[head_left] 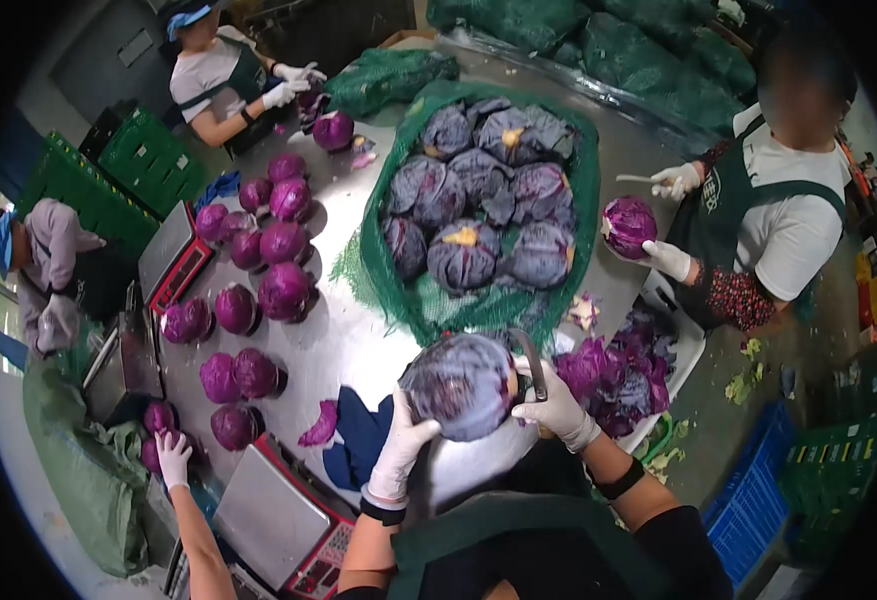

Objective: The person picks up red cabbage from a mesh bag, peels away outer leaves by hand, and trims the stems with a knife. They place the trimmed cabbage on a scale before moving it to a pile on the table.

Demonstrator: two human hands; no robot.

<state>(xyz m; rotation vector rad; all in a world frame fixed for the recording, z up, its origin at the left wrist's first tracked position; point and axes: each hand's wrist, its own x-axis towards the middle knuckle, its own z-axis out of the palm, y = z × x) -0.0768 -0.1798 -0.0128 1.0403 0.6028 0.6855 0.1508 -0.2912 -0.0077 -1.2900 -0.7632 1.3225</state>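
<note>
A large red cabbage (457, 388) with dull bluish outer leaves is held up in front of me. My left hand (401, 447), in a white glove, grips its left side. On the other side, my gloved right hand (559, 407) is closed round a knife (533, 362) with a dark, curved blade pointing up beside the cabbage's pale stem end. How far the right fingers also touch the cabbage is hidden. Just beyond stands an open green net sack (587, 215) with several untrimmed red cabbages (479, 182).
Several trimmed purple cabbages (284, 290) stand on the metal table (344, 325), left. Scales (274, 515) and a dark blue cloth (357, 440) lie nearer. Peeled leaves (639, 375) fill a tray at right. A co-worker (789, 190) there holds a knife and cabbage; another person's hand (173, 458) touches cabbages lower left.
</note>
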